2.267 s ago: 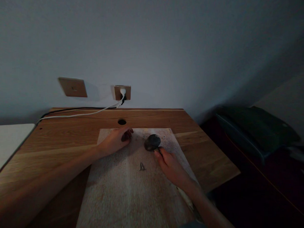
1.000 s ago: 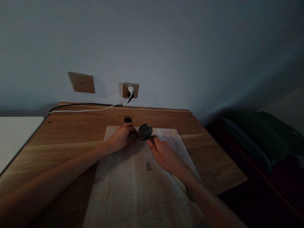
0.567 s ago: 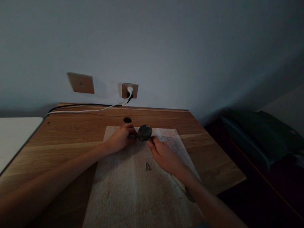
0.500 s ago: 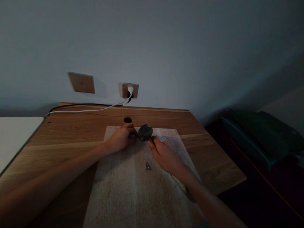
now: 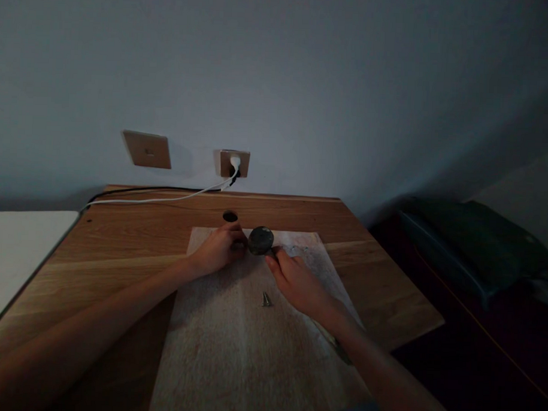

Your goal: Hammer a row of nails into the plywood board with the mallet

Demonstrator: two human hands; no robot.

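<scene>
Over the far part of the pale board [image 5: 210, 347], my right hand [image 5: 298, 281] is closed around the short stem of a dark round disc [image 5: 261, 240]. The disc is tilted with its flat face towards me. Left of it, my left hand [image 5: 218, 248] has its fingers bent together beside the disc's edge. Something dark shows between those fingers, too dim to name. A few small silver screws [image 5: 266, 299] lie on the board in front of my hands. A thin long object [image 5: 326, 333] lies partly hidden under my right forearm.
The board rests on a wooden table [image 5: 120, 236] with a round cable hole [image 5: 230, 216]. White and black cables run along the back to a wall socket [image 5: 235, 163]. A white surface [image 5: 25, 251] stands at the left. Dark green cushions [image 5: 470, 242] lie at the right.
The disc in my right hand has shifted very slightly left and down. My left hand stays almost in the same place.
</scene>
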